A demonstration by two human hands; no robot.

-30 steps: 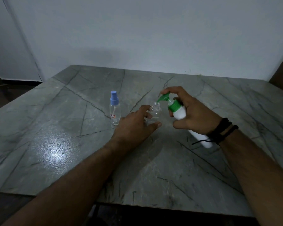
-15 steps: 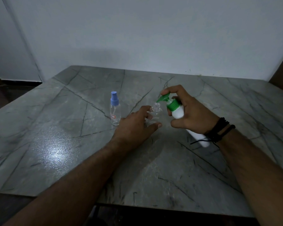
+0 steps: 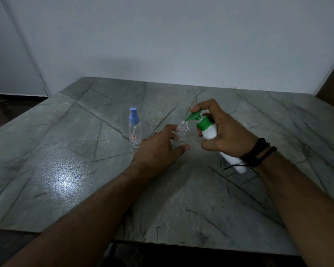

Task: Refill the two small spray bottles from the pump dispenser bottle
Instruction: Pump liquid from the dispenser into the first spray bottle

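Capped spray bottle (image 3: 134, 132): clear body, blue spray top, red-edged label, standing upright on the grey veined table (image 3: 66, 170), just left of the left hand (image 3: 158, 147). Left hand: fingers and thumb curled around the open spray bottle (image 3: 182, 134), steadying it upright on the table; cap off, neck exposed. Pump dispenser bottle (image 3: 210, 132): white body, green pump, tilted, spout directly above the open neck. Right hand (image 3: 228, 132): wrapped around the dispenser, forefinger on the pump head. Black cords (image 3: 258, 153) at the right wrist.
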